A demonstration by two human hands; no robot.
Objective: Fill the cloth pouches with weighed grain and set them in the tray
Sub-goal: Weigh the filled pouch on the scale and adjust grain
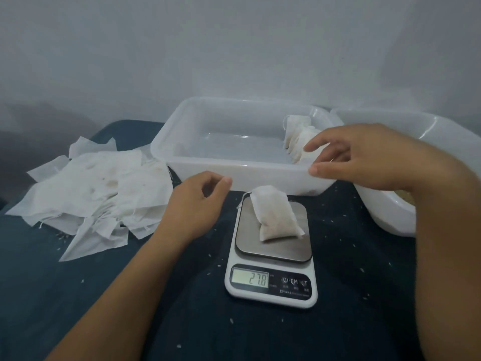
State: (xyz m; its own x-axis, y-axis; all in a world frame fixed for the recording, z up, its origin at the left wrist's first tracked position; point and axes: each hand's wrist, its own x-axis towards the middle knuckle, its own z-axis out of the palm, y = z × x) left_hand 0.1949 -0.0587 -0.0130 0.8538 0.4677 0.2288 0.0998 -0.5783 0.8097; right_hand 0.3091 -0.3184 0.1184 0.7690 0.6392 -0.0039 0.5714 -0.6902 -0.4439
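A filled white cloth pouch (274,216) lies on the steel plate of a small kitchen scale (272,277), whose display reads 27.8. My left hand (194,204) hovers just left of the pouch, fingers loosely curled and holding nothing. My right hand (364,157) is spread above the near right corner of the white plastic tray (234,171), empty, fingers apart. Several filled pouches (299,136) stand at the tray's right end, partly hidden by my right fingers.
A heap of empty cloth pouches (96,188) lies at the left on the dark blue cloth. A second white tub (385,214) with grain in it stands at the right, mostly behind my right arm. Loose grains dot the cloth around the scale.
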